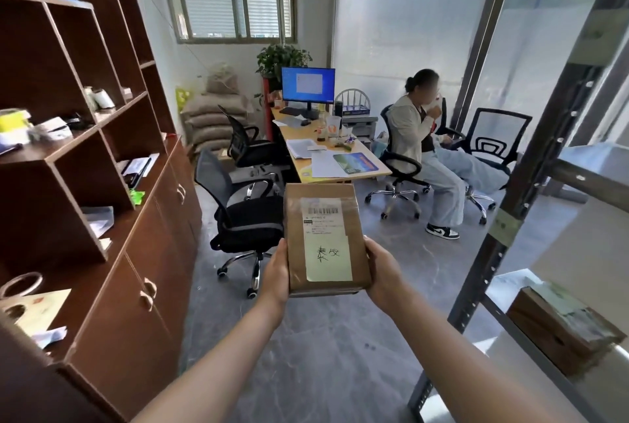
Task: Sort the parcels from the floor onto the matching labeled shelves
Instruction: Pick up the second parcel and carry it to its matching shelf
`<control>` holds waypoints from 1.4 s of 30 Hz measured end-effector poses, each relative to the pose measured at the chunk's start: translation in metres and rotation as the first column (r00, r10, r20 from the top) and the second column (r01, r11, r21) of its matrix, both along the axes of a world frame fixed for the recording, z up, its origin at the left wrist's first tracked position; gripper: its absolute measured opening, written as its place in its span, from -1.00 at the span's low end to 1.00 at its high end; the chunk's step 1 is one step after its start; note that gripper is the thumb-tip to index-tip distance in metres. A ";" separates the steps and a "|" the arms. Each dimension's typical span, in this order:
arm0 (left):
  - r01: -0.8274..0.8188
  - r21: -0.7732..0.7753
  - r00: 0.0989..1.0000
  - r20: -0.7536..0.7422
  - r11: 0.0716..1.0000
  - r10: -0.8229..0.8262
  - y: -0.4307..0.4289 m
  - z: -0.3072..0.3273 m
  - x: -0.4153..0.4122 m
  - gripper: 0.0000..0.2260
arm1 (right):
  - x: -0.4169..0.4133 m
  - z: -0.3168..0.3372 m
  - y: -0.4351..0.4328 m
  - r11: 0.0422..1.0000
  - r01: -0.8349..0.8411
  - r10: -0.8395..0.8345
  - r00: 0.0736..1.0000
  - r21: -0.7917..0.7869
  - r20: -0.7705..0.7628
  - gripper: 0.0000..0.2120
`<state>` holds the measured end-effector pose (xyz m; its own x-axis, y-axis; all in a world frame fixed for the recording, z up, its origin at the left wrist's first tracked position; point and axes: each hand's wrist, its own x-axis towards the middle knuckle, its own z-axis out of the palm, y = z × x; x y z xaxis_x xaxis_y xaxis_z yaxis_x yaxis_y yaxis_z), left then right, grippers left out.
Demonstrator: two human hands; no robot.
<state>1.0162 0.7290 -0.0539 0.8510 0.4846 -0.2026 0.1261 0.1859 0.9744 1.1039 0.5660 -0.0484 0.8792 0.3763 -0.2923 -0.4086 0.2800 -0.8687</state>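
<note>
I hold a brown cardboard parcel (296, 245) up in front of me, its face turned toward the camera. A white shipping label with a barcode and a pale yellow note with handwritten characters cover its front. My left hand (275, 273) grips the parcel's lower left edge and my right hand (383, 273) grips its lower right edge. The grey metal shelf rack (497, 238) stands at the right, with another brown parcel (558, 330) lying on one of its lower shelves.
A dark wooden cabinet (136, 252) with cluttered open shelves fills the left side. Ahead are a black office chair (245, 218), a desk (381, 169) with a monitor, and a seated person (422, 136). Grey floor lies between the cabinet and the rack.
</note>
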 end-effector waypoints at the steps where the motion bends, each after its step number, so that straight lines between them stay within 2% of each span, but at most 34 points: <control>1: -0.004 0.011 1.000 -0.015 1.000 0.004 0.000 -0.001 0.010 -0.51 | 0.013 -0.003 0.002 1.000 -0.001 0.001 1.000 0.005 -0.007 -0.62; 5: -0.040 0.073 0.999 -0.028 0.997 0.042 0.004 -0.010 0.059 -0.48 | 0.065 -0.007 0.006 0.999 -0.029 0.029 0.999 0.014 -0.023 -0.64; 8: -0.065 0.066 0.998 -0.002 0.996 0.065 0.003 0.000 0.093 -0.61 | 0.103 -0.005 0.008 0.998 -0.068 0.069 0.997 0.011 -0.027 -0.64; 10: -0.081 0.046 0.997 0.015 0.996 0.080 0.001 0.006 0.114 -0.63 | 0.128 -0.003 0.010 0.995 -0.094 0.094 0.995 0.016 -0.033 -0.66; 22: -0.100 -0.003 0.994 0.034 0.995 0.100 0.006 0.003 0.189 -0.56 | 0.210 -0.016 0.021 0.995 -0.088 0.090 0.995 0.041 -0.035 -0.64; 28: -0.042 -0.003 0.999 0.031 0.999 0.043 0.020 -0.013 0.224 -0.41 | 0.233 -0.014 0.024 0.998 -0.052 0.053 0.998 0.041 -0.021 -0.65; 33: 0.054 0.013 0.998 0.024 0.998 -0.054 0.027 -0.011 0.248 -0.57 | 0.252 -0.018 0.027 1.000 0.024 -0.023 1.000 -0.019 0.008 -0.67; 37: 0.125 0.027 0.992 0.019 0.992 -0.126 0.041 -0.020 0.279 -0.56 | 0.263 -0.010 0.035 0.994 0.103 -0.103 0.995 -0.037 -0.005 -0.66; 42: 0.205 -0.072 0.978 0.041 0.976 -0.202 0.057 -0.016 0.316 -0.56 | 0.278 -0.006 0.046 0.979 0.202 -0.203 0.979 -0.019 -0.010 -0.65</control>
<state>1.3320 0.7857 -0.0698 0.9371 0.2849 -0.2018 0.1366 0.2328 0.9629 1.3824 0.6124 -0.0547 0.9329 0.1855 -0.3087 -0.3558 0.3422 -0.8697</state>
